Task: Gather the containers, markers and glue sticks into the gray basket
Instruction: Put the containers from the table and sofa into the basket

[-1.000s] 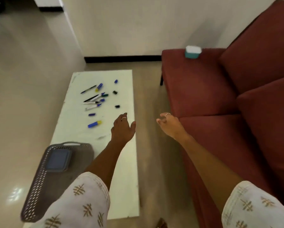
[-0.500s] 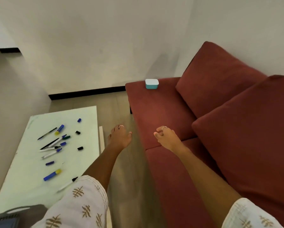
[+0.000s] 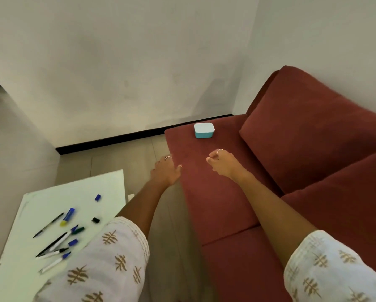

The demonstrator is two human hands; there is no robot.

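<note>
Head view: both empty hands, left hand (image 3: 165, 172) relaxed, right hand (image 3: 223, 163) loosely curled, are stretched toward the teal container (image 3: 204, 130) just beyond them on the sofa (image 3: 215, 203), apparently for pickup.

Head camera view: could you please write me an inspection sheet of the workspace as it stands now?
Surface: white table, low, at left; red sofa at right.
Job's things: teal container with white lid on the sofa seat; markers and loose caps scattered on the table; gray basket not in view.
Clutter: nothing seen.
Grips: left hand open, empty; right hand loosely curled, empty; both short of the container.
Cables: nothing seen.
Surroundings: white wall, black baseboard, tiled floor.
</note>
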